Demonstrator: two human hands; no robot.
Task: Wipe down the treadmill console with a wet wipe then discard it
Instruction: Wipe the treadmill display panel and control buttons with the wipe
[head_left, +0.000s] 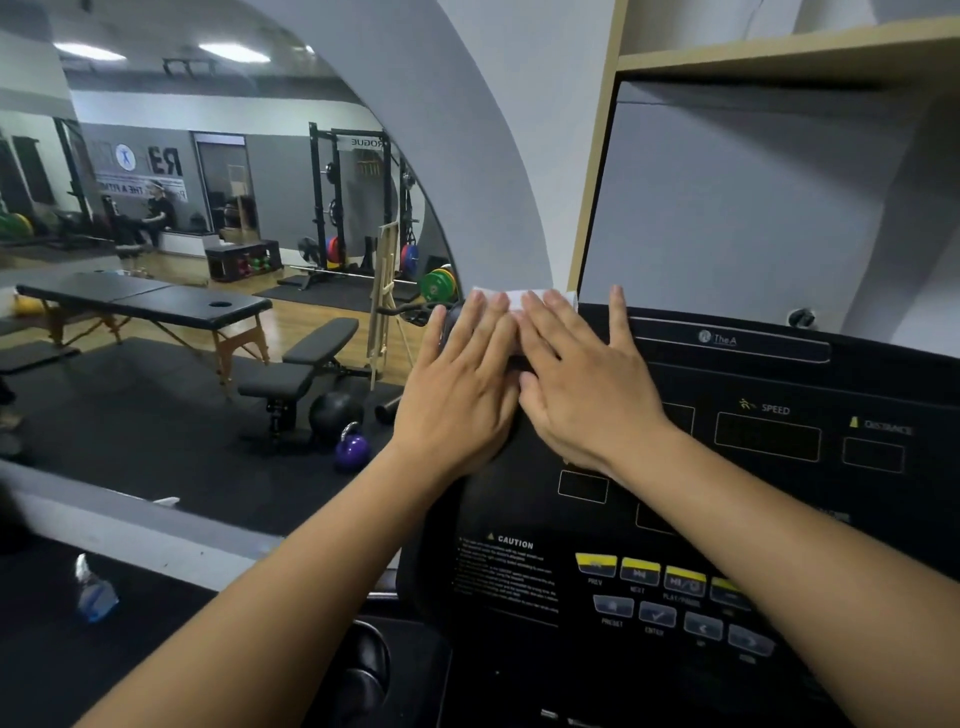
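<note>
The black treadmill console (769, 431) fills the lower right, with dark display windows and rows of yellow and grey buttons. A white wet wipe (519, 300) lies flat on the console's upper left corner. My left hand (462, 379) and my right hand (582, 384) press on it side by side with straight, spread fingers. Only the wipe's top edge shows past my fingertips; the rest is hidden under my hands.
A large arched mirror (208, 234) on the left reflects the gym: a massage table, a weight bench, a purple kettlebell, a squat rack and a seated person. A plastic bottle (96, 592) lies at lower left. A wooden shelf (779, 57) hangs above the console.
</note>
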